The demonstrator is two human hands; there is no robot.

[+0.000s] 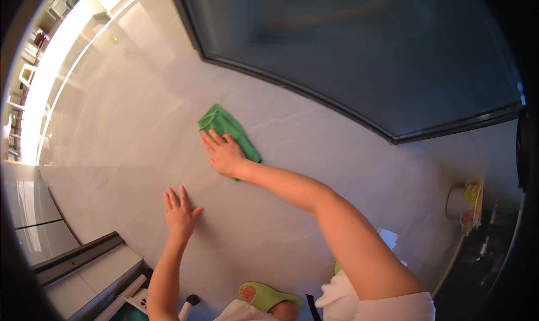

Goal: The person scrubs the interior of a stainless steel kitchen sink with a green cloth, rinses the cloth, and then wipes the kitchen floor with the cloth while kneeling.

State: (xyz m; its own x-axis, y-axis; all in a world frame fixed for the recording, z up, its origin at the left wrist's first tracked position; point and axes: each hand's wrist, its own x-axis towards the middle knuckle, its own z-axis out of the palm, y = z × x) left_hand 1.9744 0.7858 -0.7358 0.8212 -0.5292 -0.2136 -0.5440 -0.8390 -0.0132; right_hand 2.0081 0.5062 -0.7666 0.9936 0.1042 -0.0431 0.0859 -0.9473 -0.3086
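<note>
A green cloth point(229, 127) lies folded on the pale tiled floor point(139, 131), near the middle of the view. My right hand point(225, 152) presses flat on its lower left part, with the fingers stretched out and not closed round it. Below and to the left, my left hand point(180, 215) rests with spread fingertips on the floor, apart from the cloth and holding nothing.
A dark glass panel with a black frame point(294, 87) stands at the upper right. A bin point(459, 203) with colourful packaging is at the right. Green slippers point(267, 296) show at the bottom, and a metal threshold point(80, 253) at the lower left.
</note>
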